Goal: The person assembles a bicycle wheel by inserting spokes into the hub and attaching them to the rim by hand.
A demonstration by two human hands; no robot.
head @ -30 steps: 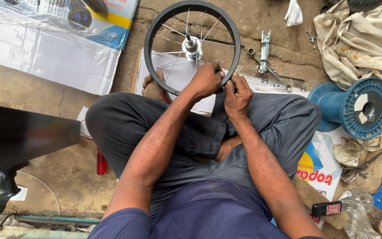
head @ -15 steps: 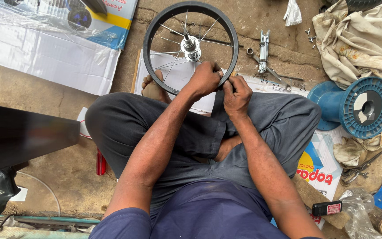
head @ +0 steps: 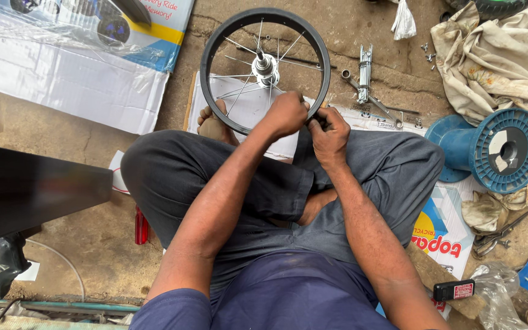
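While gripped, wheel [head: 265,67] beyond hands.

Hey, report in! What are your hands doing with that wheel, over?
Left hand and right hand both gripping the near rim of the small spoked wheel. Wheel rests against the lap. Blue spool off to the right, clear.

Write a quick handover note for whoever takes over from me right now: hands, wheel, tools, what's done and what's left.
Left hand: gripping the near rim of the small spoked wheel.
Right hand: pinching at the rim beside the left hand; what it holds is hidden.
Wheel: standing on white paper against the crossed legs, hub and spokes in place.
Wrench lies on the ground past the right hand, blue spool farther right.
Done: unclear from this view. Left: the rim work under the hands.
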